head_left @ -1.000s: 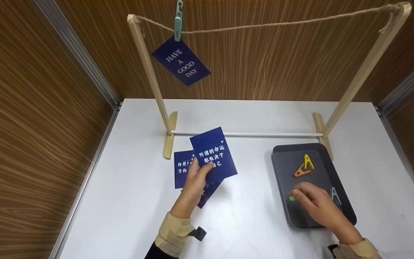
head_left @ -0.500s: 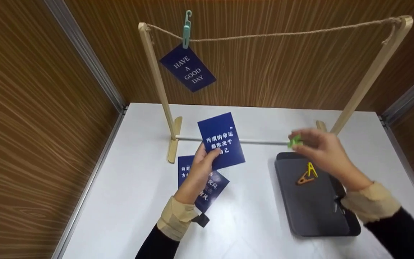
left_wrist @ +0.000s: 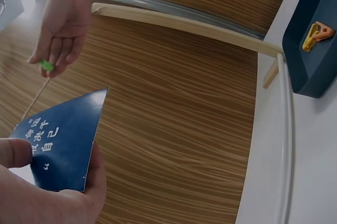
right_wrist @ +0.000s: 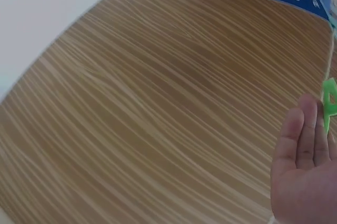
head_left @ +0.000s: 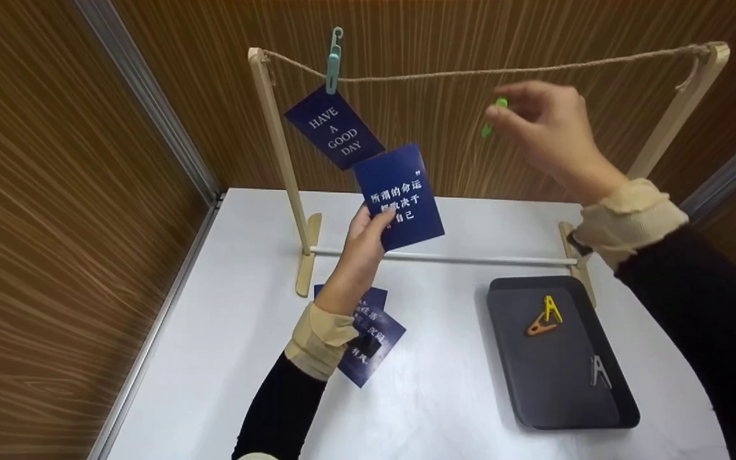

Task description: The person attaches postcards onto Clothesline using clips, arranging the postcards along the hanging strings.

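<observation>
L hand (head_left: pixel 363 245): grips dk-blue rect. card (head_left: pixel 400 169), white txt. R hand (head_left: pixel 550 131): pinches green plastic clip (head_left: pixel 486 131). Tan rope (head_left: pixel 438 77): teal plastic peg (head_left: pixel 333 64), 2nd dk-blue card (head_left: pixel 335 133). Dk-grey rect. tray (head_left: pixel 559 390): yellow, orange, grey clips (head_left: pixel 551 309).

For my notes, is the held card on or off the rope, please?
Off: the left hand holds the blue card unclipped, below the rope.
</observation>
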Action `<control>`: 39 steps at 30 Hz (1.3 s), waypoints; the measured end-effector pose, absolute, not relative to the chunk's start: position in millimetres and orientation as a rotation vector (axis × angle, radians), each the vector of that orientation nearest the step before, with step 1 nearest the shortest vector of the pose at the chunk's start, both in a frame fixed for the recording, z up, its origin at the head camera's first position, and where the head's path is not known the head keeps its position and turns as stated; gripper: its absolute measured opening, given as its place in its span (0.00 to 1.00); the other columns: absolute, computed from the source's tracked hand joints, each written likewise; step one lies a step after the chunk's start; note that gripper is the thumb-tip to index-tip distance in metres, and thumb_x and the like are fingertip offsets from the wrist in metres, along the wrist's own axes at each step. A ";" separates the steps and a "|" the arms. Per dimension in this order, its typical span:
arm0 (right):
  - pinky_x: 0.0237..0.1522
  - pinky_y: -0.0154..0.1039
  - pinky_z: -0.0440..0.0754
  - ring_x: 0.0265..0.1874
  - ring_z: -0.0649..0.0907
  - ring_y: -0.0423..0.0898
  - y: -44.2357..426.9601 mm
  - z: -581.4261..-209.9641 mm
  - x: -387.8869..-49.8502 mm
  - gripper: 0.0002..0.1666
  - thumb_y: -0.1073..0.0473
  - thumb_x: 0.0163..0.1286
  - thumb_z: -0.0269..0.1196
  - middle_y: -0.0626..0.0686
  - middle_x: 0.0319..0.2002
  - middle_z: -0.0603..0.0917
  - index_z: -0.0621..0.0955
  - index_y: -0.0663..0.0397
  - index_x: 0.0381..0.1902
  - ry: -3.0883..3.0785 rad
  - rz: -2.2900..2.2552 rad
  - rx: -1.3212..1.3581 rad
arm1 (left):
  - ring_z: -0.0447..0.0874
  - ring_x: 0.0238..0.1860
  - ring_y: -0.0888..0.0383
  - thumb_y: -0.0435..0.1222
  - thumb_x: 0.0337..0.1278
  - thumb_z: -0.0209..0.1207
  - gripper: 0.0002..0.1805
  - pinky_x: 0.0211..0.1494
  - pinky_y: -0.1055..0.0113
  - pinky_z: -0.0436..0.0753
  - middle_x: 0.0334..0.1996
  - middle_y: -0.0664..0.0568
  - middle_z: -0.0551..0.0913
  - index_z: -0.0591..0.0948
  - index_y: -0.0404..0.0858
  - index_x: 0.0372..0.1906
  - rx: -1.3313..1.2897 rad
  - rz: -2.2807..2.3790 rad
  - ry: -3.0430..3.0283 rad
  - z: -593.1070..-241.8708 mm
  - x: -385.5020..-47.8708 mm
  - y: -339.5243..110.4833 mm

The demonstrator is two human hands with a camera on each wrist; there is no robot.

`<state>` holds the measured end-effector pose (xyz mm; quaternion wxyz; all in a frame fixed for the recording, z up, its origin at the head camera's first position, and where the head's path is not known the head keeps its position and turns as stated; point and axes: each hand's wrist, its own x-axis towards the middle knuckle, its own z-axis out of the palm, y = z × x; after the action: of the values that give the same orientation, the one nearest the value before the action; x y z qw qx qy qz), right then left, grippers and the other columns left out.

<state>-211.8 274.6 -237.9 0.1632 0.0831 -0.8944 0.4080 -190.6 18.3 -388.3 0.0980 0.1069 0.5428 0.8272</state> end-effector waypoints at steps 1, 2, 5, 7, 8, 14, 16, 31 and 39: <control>0.50 0.31 0.81 0.44 0.86 0.36 270.5 -233.0 -215.3 0.26 0.47 0.69 0.66 0.55 0.52 0.87 0.80 0.52 0.61 -2.533 1.164 0.244 | 0.80 0.58 0.52 0.37 0.75 0.47 0.21 0.63 0.57 0.77 0.58 0.45 0.79 0.68 0.39 0.68 0.315 2.453 1.599 -386.3 -192.4 19.0; 0.51 0.31 0.81 0.45 0.85 0.36 266.8 -228.3 -218.6 0.26 0.49 0.69 0.66 0.55 0.53 0.86 0.79 0.52 0.62 -2.518 1.175 0.249 | 0.80 0.58 0.52 0.37 0.74 0.47 0.22 0.63 0.57 0.77 0.59 0.44 0.79 0.68 0.38 0.68 0.315 2.460 1.586 -384.6 -194.4 19.8; 0.53 0.31 0.81 0.47 0.84 0.38 256.7 -214.8 -228.1 0.26 0.55 0.69 0.67 0.55 0.54 0.85 0.77 0.53 0.63 -2.473 1.244 0.253 | 0.80 0.57 0.52 0.35 0.74 0.47 0.21 0.62 0.57 0.78 0.58 0.43 0.79 0.68 0.37 0.68 0.301 2.482 1.553 -380.0 -200.8 21.3; 0.55 0.31 0.80 0.48 0.84 0.39 250.8 -206.0 -233.9 0.26 0.57 0.68 0.67 0.54 0.53 0.85 0.77 0.54 0.62 -2.443 1.306 0.246 | 0.80 0.57 0.52 0.34 0.73 0.46 0.22 0.62 0.57 0.78 0.58 0.43 0.79 0.67 0.36 0.68 0.284 2.494 1.535 -376.6 -205.5 21.4; 0.55 0.31 0.79 0.48 0.84 0.39 248.0 -201.8 -236.7 0.26 0.57 0.68 0.68 0.53 0.53 0.85 0.77 0.54 0.62 -2.431 1.323 0.243 | 0.80 0.57 0.53 0.33 0.73 0.46 0.22 0.63 0.57 0.78 0.59 0.44 0.79 0.67 0.37 0.68 0.271 2.504 1.522 -374.9 -208.3 21.2; 0.55 0.31 0.80 0.48 0.84 0.41 231.8 -182.6 -251.9 0.22 0.60 0.63 0.71 0.47 0.47 0.83 0.80 0.55 0.53 -2.344 1.516 0.265 | 0.80 0.55 0.54 0.31 0.72 0.46 0.21 0.61 0.59 0.79 0.57 0.44 0.79 0.67 0.36 0.66 0.184 2.568 1.450 -368.9 -225.6 19.0; 0.53 0.31 0.81 0.45 0.84 0.42 226.7 -179.7 -256.8 0.20 0.61 0.61 0.72 0.47 0.44 0.83 0.81 0.55 0.51 -2.328 1.583 0.269 | 0.80 0.54 0.54 0.31 0.72 0.47 0.20 0.60 0.60 0.79 0.56 0.45 0.79 0.68 0.36 0.65 0.160 2.584 1.442 -367.5 -229.6 18.7; 0.46 0.31 0.79 0.39 0.84 0.38 198.5 -182.3 -288.3 0.16 0.52 0.62 0.72 0.46 0.38 0.88 0.87 0.55 0.43 -2.387 1.407 0.276 | 0.79 0.53 0.57 0.34 0.69 0.49 0.13 0.59 0.64 0.77 0.50 0.52 0.79 0.73 0.42 0.55 0.150 2.694 1.366 -354.9 -249.6 19.4; 0.44 0.31 0.81 0.36 0.84 0.38 200.2 -178.1 -291.6 0.17 0.49 0.62 0.70 0.45 0.38 0.88 0.87 0.55 0.43 -2.509 1.374 0.245 | 0.79 0.49 0.56 0.32 0.61 0.50 0.13 0.55 0.64 0.79 0.48 0.51 0.79 0.75 0.40 0.51 0.088 2.776 1.286 -355.2 -253.4 30.9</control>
<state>-291.6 200.2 -178.1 0.1348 0.0847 -0.8660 0.4741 -253.4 30.9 -355.2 0.0406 0.0288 0.4197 0.9063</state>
